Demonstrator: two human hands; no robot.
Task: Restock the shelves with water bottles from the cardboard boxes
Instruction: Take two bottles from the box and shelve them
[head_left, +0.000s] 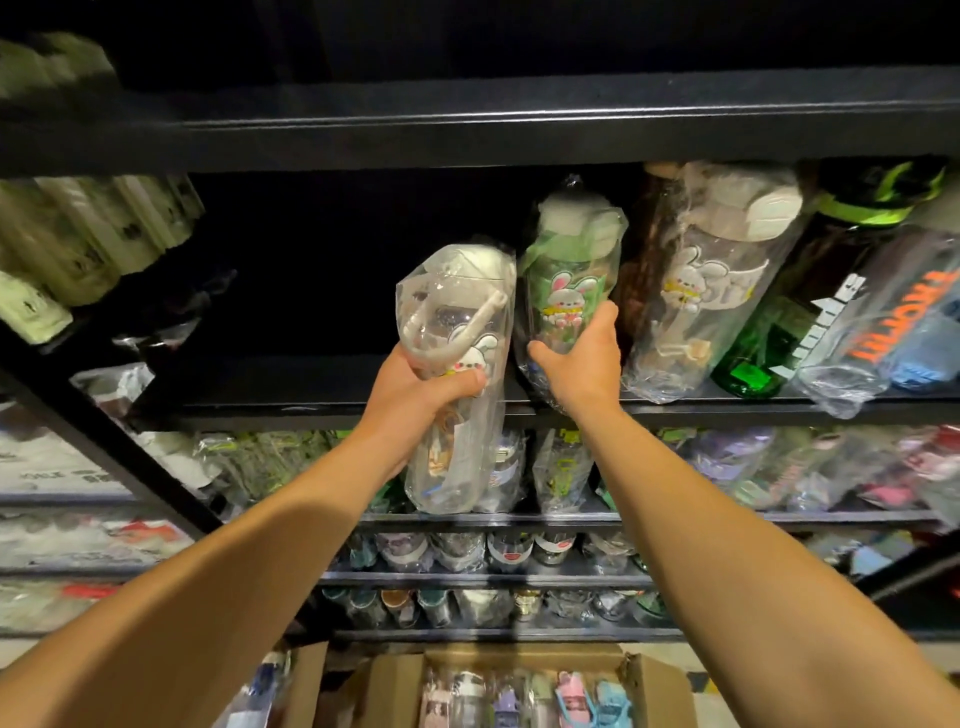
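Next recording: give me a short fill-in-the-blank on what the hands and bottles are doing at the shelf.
1. The left hand grips a wrapped clear bottle with a ____ strap.
2. The right hand holds the green bottle, which bears a ____ picture.
3. The green bottle stands on the shelf with the clear bottle to its ____.
4. Down below, the open cardboard box holds more ____.

Missing words: white; rabbit; left; bottles
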